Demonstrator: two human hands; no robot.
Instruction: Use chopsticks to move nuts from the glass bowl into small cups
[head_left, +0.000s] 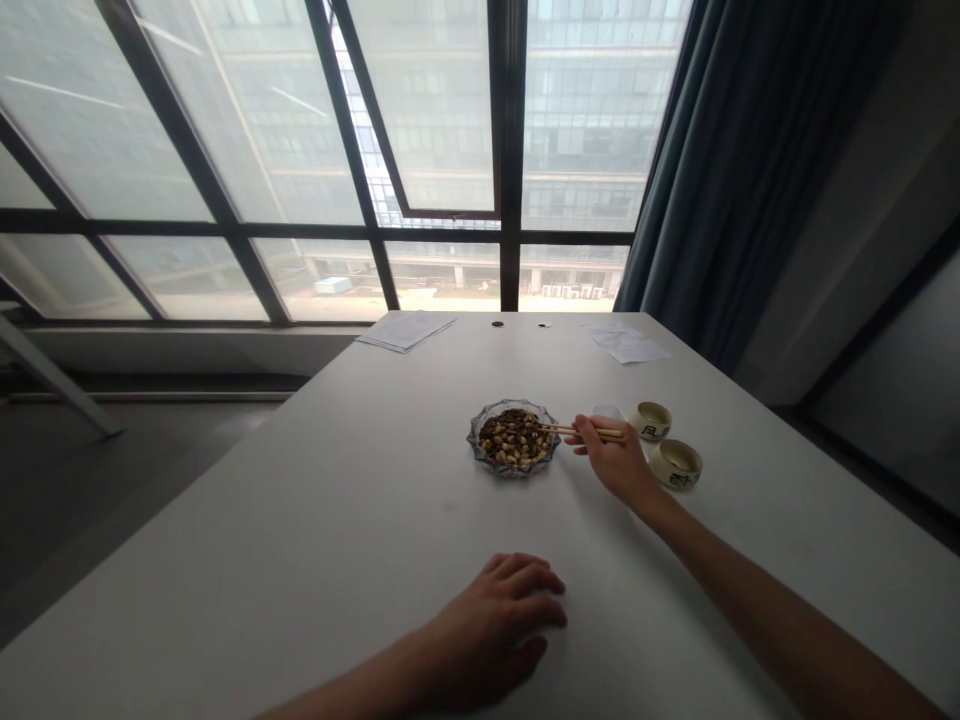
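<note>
My right hand (611, 458) is closed around a pair of wooden chopsticks (574, 431). Their tips reach over the right side of a scalloped glass dish (480, 460). In the dish lie pale nuts in shells, probably pistachios (516, 448), with small dark seeds (506, 420) toward the back; whether the tips grip a piece is too small to tell. Beside my right hand stand two cream cups with dark characters, a farther cup (651, 432) and a nearer cup (677, 478). My left hand (506, 625) rests on the table in front of the dish, fingers loosely spread, holding nothing.
The white table (337, 500) runs toward a large window. Paper sheets lie at its far left (409, 330) and a paper sheet at its far right (634, 345). A small clear container (607, 411) stands behind my right hand. A blue curtain (720, 180) hangs at right.
</note>
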